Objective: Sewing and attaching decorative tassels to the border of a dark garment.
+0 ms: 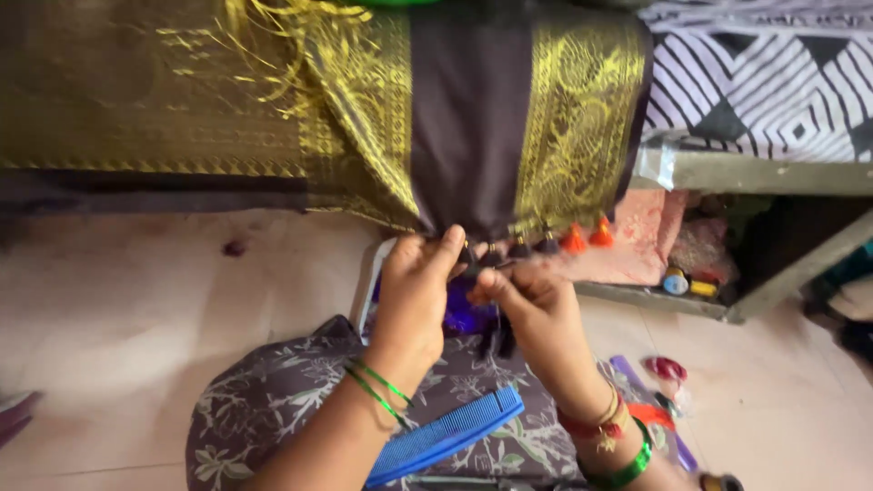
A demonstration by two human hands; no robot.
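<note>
Gold-woven brown cloth (473, 118) hangs across the top of the frame, its lower edge at centre carrying a row of small tassels. Our left hand (414, 291) pinches that edge at a dark tassel (466, 255), fingers (446, 250) closed on it. Our right hand (532, 305), just beside it, has its fingers clenched on a dark thread below the hem. Two orange tassels (587, 236) hang further right. On our lap at lower centre lies a blue comb (446, 436). Thread spools (687, 285) sit on a low shelf at right.
</note>
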